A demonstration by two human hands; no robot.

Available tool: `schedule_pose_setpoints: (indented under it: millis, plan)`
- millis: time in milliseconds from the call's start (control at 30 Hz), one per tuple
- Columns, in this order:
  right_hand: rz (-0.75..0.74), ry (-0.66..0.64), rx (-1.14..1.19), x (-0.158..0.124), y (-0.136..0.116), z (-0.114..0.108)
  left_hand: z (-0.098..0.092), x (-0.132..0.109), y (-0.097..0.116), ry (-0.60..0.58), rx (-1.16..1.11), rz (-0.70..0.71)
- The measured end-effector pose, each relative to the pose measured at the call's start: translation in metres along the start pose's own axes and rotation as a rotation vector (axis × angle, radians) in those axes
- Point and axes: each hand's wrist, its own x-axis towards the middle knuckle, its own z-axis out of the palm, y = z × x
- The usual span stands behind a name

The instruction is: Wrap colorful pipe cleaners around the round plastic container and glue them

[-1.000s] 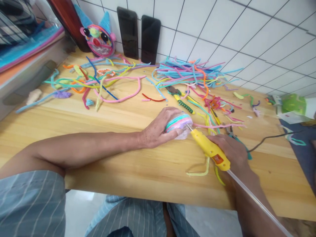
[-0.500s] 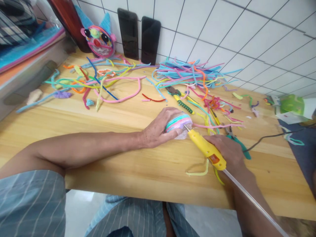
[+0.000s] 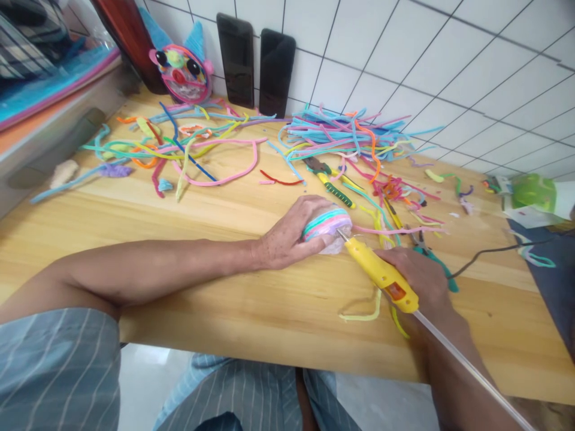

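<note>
Head view: a wooden tabletop (image 3: pixel 215 317) with both of the person's hands at work over it.
Left hand (image 3: pixel 287 236): grasping a striped round piece (image 3: pixel 327 222), fingers curled over its far side and thumb along the near side.
Striped round piece: at the middle of the tabletop, banded in turquoise, pink and purple, with clear wrap showing below.
Right hand (image 3: pixel 420 272): gripping a yellow hot-glue gun (image 3: pixel 381 272), its fingers largely hidden behind the body.
Glue gun: metal nozzle at the piece's right side; a clear glue stick (image 3: pixel 467 362) runs out of the back.
Pink pipe cleaner (image 3: pixel 399 230): stretched rightward just beside the piece.
Pliers: a green-and-yellow-handled pair (image 3: pixel 339 194) beyond the piece; a teal-handled pair (image 3: pixel 435 263) behind the right hand.
Pipe-cleaner bundle (image 3: pixel 332 134): mostly blue and pink, near the tiled wall (image 3: pixel 354 36).
Loose pipe cleaners (image 3: pixel 197 161): scattered at far left, many colours.
Back edge: a blue-eared figure (image 3: pixel 185 78) beside two dark phones (image 3: pixel 277 72) leaning on the wall.
</note>
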Motion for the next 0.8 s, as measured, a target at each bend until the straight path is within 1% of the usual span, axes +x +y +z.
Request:
schedule_pose_setpoints:
  millis: [67, 133, 267, 433, 567, 700, 800]
  plan:
    - [0.050, -0.035, -0.006, -0.0002, -0.0014, -0.0030, 0.0000, 0.0004, -0.0003, 0.000, 0.006, 0.004]
    - [0.067, -0.057, -0.016, 0.0013, -0.0031, -0.0056, -0.0001, 0.0007, -0.0001, 0.001, 0.009, 0.004]
    - [-0.013, -0.066, -0.024, 0.0060, -0.0046, -0.0055, -0.0004, 0.0005, 0.0016, -0.003, -0.017, -0.026]
    - [-0.005, -0.013, -0.016, 0.0057, -0.0032, -0.0006, -0.0008, 0.0006, 0.0028, -0.011, 0.002, -0.028]
    - [0.021, -0.035, -0.014, 0.0058, -0.0044, 0.0000, -0.0008, 0.0006, 0.0020, -0.001, 0.005, -0.007]
    - [0.028, 0.002, -0.002, 0.0038, -0.0025, -0.0008, -0.0009, 0.0008, 0.0021, -0.001, 0.009, -0.012]
    - [0.060, -0.038, 0.011, 0.0016, -0.0001, -0.0027, -0.0011, 0.0012, 0.0023, 0.005, 0.010, 0.002]
